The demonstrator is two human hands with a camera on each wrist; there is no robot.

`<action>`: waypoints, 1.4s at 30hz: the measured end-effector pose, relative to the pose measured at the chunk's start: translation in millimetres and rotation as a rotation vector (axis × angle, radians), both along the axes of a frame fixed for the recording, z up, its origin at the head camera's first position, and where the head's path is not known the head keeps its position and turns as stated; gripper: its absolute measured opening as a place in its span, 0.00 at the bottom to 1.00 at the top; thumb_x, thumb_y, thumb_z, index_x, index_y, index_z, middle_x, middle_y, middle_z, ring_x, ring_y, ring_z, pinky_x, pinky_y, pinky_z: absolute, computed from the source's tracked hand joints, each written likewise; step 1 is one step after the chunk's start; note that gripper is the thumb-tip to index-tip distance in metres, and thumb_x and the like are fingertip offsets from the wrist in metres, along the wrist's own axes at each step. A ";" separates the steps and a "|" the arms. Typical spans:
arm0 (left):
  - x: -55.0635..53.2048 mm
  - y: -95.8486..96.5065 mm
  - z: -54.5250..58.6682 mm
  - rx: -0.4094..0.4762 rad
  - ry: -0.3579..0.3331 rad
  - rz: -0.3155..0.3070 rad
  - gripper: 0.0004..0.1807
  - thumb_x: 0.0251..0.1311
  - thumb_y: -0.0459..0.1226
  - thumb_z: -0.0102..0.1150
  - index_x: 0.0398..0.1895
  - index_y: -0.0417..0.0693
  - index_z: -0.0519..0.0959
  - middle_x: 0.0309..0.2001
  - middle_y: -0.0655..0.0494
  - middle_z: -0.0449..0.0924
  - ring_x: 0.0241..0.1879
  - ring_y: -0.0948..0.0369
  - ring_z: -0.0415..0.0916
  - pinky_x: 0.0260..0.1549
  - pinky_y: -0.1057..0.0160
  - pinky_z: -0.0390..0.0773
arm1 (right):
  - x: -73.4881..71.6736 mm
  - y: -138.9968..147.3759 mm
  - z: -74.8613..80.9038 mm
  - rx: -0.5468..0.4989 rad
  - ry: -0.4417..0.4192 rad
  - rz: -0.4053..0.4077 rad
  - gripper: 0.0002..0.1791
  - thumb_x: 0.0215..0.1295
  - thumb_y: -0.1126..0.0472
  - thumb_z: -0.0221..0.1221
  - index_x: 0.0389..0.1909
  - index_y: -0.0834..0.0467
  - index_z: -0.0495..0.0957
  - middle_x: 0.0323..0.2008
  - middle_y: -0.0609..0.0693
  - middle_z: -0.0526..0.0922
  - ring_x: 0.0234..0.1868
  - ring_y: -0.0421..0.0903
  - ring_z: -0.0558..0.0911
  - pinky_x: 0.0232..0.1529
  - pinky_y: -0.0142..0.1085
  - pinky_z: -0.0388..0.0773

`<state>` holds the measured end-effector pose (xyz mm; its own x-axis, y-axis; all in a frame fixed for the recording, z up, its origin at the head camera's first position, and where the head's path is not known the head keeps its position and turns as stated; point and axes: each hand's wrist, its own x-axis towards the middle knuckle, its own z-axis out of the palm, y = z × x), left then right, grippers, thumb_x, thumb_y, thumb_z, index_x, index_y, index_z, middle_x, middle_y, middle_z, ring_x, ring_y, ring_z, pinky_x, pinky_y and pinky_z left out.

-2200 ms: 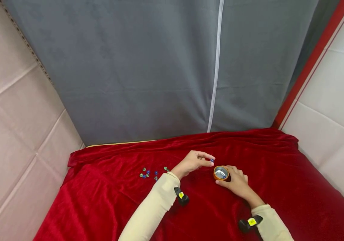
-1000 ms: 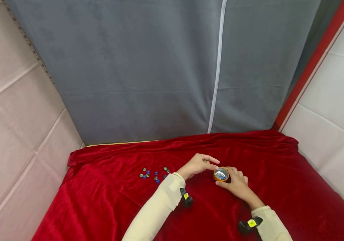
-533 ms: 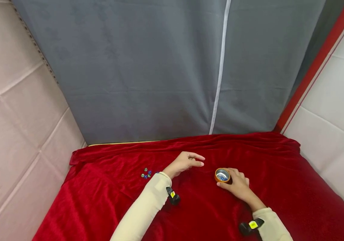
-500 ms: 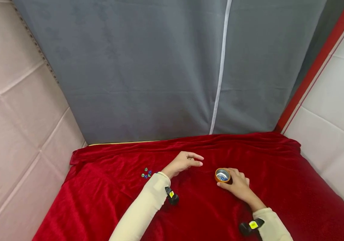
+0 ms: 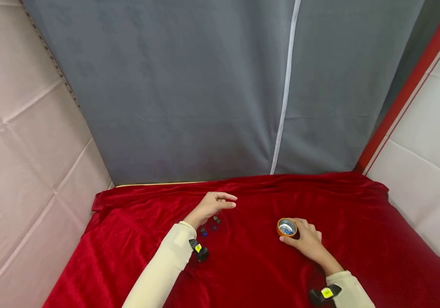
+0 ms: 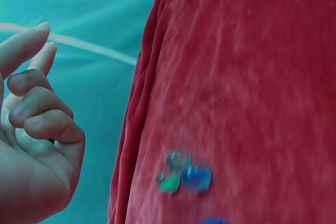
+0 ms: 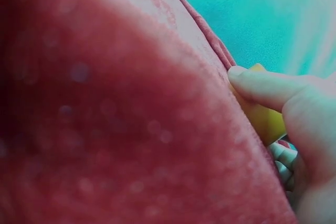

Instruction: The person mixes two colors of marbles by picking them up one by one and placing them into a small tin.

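Left of centre on the red velvety cloth (image 5: 250,256), several small round glass marbles in blue and green (image 5: 214,227) lie just to the near side of the person's left hand (image 5: 209,206). Others may be hidden by the hand or the cream sleeve (image 5: 162,267); cannot tell. Left hand: index finger and thumb apart, remaining fingers loosely bent, nothing held. Key relation — marbles sit nearer than those fingertips and left of them, while the fingertips point right. Judgement: a reach for them would be short, nearer and back to the left; being round, they give no long axis to line up with. Left hand is clearly the closer one. Right hand (image 5: 306,239) is well apart, off to the right, clamped on a short round orange tin with a silvery inside (image 5: 279,231): thumb on the near side, fingers round the far and right sides. Tin mouth faces up, roughly level with the loose marbles in depth; blue glass inside — count unclear.
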<state>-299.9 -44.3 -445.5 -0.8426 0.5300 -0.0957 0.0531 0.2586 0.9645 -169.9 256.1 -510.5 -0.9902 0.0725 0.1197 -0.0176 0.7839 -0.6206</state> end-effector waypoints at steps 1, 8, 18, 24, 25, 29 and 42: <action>0.0 -4.3 0.3 -0.007 0.008 0.016 0.18 0.58 0.40 0.65 0.51 0.47 0.82 0.11 0.63 0.55 0.16 0.65 0.47 0.23 0.62 0.60 | 0.1 -0.2 0.0 -0.004 0.003 0.001 0.38 0.51 0.45 0.69 0.60 0.61 0.72 0.58 0.63 0.71 0.55 0.61 0.67 0.44 0.47 0.54; -0.5 -32.4 0.1 -0.031 0.017 0.080 0.18 0.58 0.40 0.65 0.52 0.45 0.82 0.12 0.63 0.58 0.15 0.65 0.50 0.22 0.64 0.63 | -0.4 0.2 0.7 -0.001 0.025 0.001 0.37 0.51 0.46 0.69 0.59 0.61 0.72 0.58 0.63 0.71 0.55 0.62 0.66 0.44 0.48 0.54; -3.2 -71.5 -8.3 -0.079 -0.028 0.125 0.21 0.59 0.40 0.64 0.54 0.41 0.80 0.10 0.63 0.60 0.14 0.64 0.48 0.18 0.65 0.59 | -1.6 -2.2 -1.8 -0.012 -0.002 0.003 0.38 0.51 0.44 0.68 0.60 0.60 0.71 0.58 0.62 0.71 0.56 0.61 0.66 0.43 0.47 0.54; -6.1 -89.2 -13.7 -0.100 -0.024 0.152 0.23 0.59 0.42 0.65 0.54 0.39 0.79 0.23 0.61 0.79 0.19 0.62 0.58 0.23 0.65 0.67 | -1.8 -2.8 -0.3 -0.004 0.004 -0.004 0.37 0.51 0.45 0.69 0.59 0.60 0.72 0.58 0.62 0.71 0.56 0.62 0.66 0.44 0.47 0.55; -6.3 -92.0 -14.3 -0.100 -0.020 0.158 0.23 0.59 0.42 0.65 0.54 0.38 0.79 0.27 0.60 0.82 0.20 0.61 0.61 0.24 0.65 0.68 | -1.8 -2.8 -0.2 -0.002 0.003 -0.005 0.37 0.51 0.44 0.69 0.59 0.60 0.72 0.58 0.62 0.71 0.56 0.62 0.66 0.43 0.47 0.55; -6.9 -103.0 -15.3 -0.096 -0.024 0.178 0.23 0.58 0.41 0.65 0.54 0.38 0.79 0.30 0.58 0.85 0.20 0.64 0.62 0.25 0.66 0.69 | -2.2 -3.3 0.7 0.004 -0.002 -0.002 0.38 0.51 0.44 0.68 0.60 0.60 0.72 0.58 0.62 0.71 0.56 0.62 0.66 0.44 0.47 0.55; -10.0 -124.2 -25.7 -0.131 -0.057 0.231 0.21 0.57 0.40 0.65 0.53 0.38 0.80 0.24 0.58 0.82 0.14 0.66 0.52 0.18 0.69 0.61 | -2.3 -3.4 0.9 0.007 0.003 -0.007 0.38 0.52 0.45 0.68 0.59 0.61 0.72 0.58 0.63 0.71 0.56 0.62 0.66 0.44 0.48 0.55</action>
<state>-309.8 -168.5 -471.2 -0.9310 0.3045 -0.2014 -0.0751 0.3802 0.9219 -172.2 252.7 -509.6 -0.9893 0.0786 0.1231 -0.0140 0.7882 -0.6153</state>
